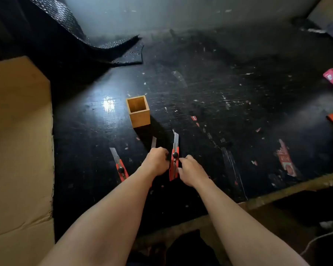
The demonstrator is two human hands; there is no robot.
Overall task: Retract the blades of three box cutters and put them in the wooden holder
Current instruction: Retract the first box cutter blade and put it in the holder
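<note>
Scarred black tabletop fills the view, littered with paper scraps. Near its front edge, both hands close on one red box cutter: the left hand pinches at the black lock knob, the right hand steadies the handle. Its blade is out, pointing away. Best to loosen the knob fully, then draw the slider back with fingers clear of the edge. A second cutter lies left; a third blade seems to peek behind the left hand. Farther back stands the empty wooden holder.
</note>
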